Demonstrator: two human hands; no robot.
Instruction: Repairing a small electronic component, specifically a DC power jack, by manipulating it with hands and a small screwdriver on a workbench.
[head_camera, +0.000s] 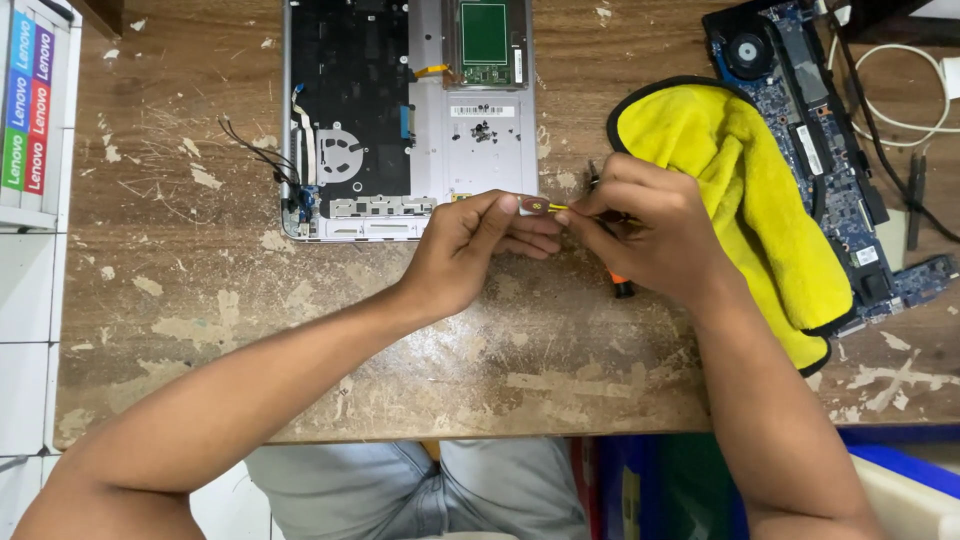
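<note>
My left hand (470, 245) pinches a small oval red and white part (531, 207) between thumb and fingers, just in front of the opened laptop shell (430, 130). My right hand (645, 235) meets it from the right, its fingertips on a thin yellow strip (558, 208) that sticks out of the part. Under the right hand lies a screwdriver with a black shaft and an orange-tipped handle (622, 287); whether the hand grips it I cannot tell.
A yellow cloth with black trim (740, 190) lies right of my hands, partly over a blue circuit board with a fan (800, 90). White cable (900, 110) at far right. Black wires (255, 150) trail left of the shell. Colourful boxes (30, 100) stand on a white shelf at left.
</note>
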